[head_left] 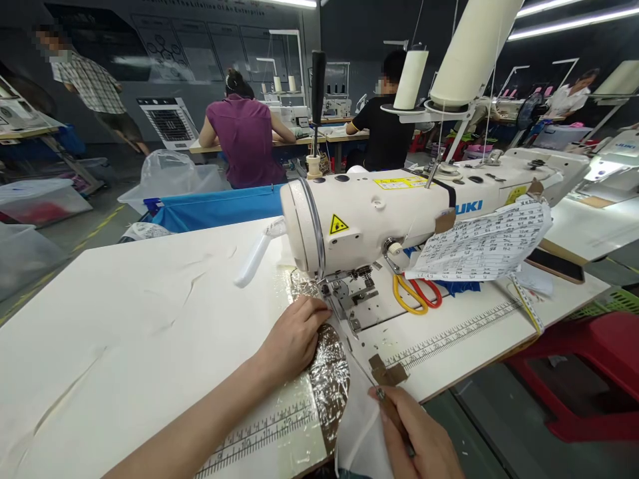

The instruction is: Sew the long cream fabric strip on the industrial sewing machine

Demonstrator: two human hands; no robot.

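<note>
My left hand (298,332) lies on the machine bed with its fingers bent together, pressing the edge of a white fabric piece (362,419) close to the presser foot. My right hand (419,432) grips the wooden handle of an awl (379,394), whose thin metal shaft points up along the fabric towards the needle area. From beneath the presser foot of the white sewing machine (344,226), the fabric runs down over the table's front edge. Shiny clear tape (329,376) covers a brown patch beside my left hand. My left fingertips are partly hidden.
Yellow-handled scissors (410,296) and a red handle lie right of the needle. A written-on cloth (484,243) hangs on the machine. A phone (556,264) rests farther right, above a red stool (594,372). A blue cloth bin (214,209) stands behind the table (150,319). Several people are beyond.
</note>
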